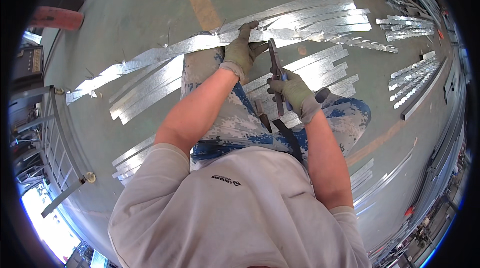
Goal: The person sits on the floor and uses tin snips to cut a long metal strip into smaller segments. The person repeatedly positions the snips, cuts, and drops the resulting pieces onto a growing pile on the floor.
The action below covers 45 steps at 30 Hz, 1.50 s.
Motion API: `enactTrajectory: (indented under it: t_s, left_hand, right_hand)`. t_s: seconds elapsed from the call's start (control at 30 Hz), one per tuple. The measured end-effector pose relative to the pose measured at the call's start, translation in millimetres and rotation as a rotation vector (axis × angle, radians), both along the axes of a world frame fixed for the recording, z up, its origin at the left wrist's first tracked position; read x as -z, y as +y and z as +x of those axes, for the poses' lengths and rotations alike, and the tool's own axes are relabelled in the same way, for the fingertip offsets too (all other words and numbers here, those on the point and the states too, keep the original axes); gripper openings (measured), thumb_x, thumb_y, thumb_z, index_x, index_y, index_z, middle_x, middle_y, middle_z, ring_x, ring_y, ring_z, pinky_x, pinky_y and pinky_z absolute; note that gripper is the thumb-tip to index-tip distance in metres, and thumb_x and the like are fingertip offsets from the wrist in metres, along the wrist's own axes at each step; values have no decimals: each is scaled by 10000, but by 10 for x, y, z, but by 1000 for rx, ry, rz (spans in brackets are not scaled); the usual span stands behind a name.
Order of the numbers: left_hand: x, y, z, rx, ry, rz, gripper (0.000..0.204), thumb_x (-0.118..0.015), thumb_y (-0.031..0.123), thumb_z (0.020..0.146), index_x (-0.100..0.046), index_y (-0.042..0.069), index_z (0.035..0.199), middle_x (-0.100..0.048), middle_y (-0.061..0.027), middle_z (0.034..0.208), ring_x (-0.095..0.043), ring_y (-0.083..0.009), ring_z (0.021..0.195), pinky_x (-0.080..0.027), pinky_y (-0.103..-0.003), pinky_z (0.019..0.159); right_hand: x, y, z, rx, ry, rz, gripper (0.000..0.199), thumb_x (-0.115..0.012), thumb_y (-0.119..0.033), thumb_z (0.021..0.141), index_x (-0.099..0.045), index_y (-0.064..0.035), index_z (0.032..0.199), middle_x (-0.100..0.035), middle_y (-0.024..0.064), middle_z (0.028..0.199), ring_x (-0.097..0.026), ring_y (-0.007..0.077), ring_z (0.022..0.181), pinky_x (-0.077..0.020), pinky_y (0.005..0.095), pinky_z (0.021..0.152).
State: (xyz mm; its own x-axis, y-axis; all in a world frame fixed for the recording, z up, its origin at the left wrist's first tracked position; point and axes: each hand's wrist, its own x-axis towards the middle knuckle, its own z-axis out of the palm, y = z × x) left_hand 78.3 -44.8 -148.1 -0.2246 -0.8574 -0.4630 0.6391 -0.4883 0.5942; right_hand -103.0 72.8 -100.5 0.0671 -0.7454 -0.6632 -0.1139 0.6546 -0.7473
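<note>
A long, shiny metal strip lies across in front of me, over my raised left knee, with several thin pins standing up from its far edge. My left hand, in a grey-green glove, is closed around this strip near its middle. My right hand, gloved too, is wrapped around a long dark hand tool with blue grips; its exact kind is unclear. The tool's far end is close to the strip's near edge; whether they touch I cannot tell. A dark, hammer-like tool is by my lap, partly hidden.
Flat metal strips lie in rows on the green floor, also beyond the held strip. Bundles of twisted strips and a square tube are at the right. At the left are a wheeled metal frame and a red cylinder.
</note>
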Motion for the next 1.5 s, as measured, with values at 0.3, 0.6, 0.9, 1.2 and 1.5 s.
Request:
enactTrajectory:
  t_s: [0.3, 0.6, 0.9, 1.2, 1.5]
  left_hand:
    - [-4, -9, -1, -39, 50, 27, 401, -523, 339, 1208, -681, 60, 1450, -715, -128, 1295, -767, -254, 1107, -705, -375, 966]
    - [19, -24, -20, -45, 15, 48, 408, -548, 375, 1199, -715, 81, 1426, -711, -143, 1299, -763, -245, 1082, -710, -356, 932]
    - [-14, 8, -1, -43, 21, 15, 465, -520, 365, 1209, -619, 31, 1517, -700, -178, 1361, -744, -308, 1230, -679, -452, 1081]
    - [-255, 1, 33, 2, -94, 170, 430, -517, 324, 1212, -625, 56, 1531, -697, -202, 1377, -745, -288, 1240, -682, -374, 1041]
    - [223, -120, -68, -2, -54, 34, 423, -479, 250, 1201, -575, 56, 1564, -691, -215, 1358, -782, -311, 1125, -697, -377, 988]
  right_hand:
    - [30, -32, -2, -30, -7, -14, 502, -750, -169, 885, -698, -25, 1364, -737, 84, 1002, -690, 201, 879, -562, 351, 810]
    - [-51, -29, 8, -13, -125, 39, 634, -793, -142, 927, -600, -47, 1523, -702, 74, 979, -725, 209, 876, -600, 364, 784]
    - [-105, 86, 99, 103, -294, 117, 801, -751, -17, 928, -459, -144, 1663, -586, 48, 865, -610, 170, 613, -514, 371, 505]
    - [-83, 12, 346, -167, 509, -34, 801, -634, -63, 937, -418, -144, 1703, -768, 254, 1156, -795, 358, 991, -639, 482, 837]
    - [-809, -218, 564, -632, 1248, -50, 575, -597, -162, 1048, -441, 26, 1568, -696, 287, 1437, -719, 445, 1297, -578, 540, 1089]
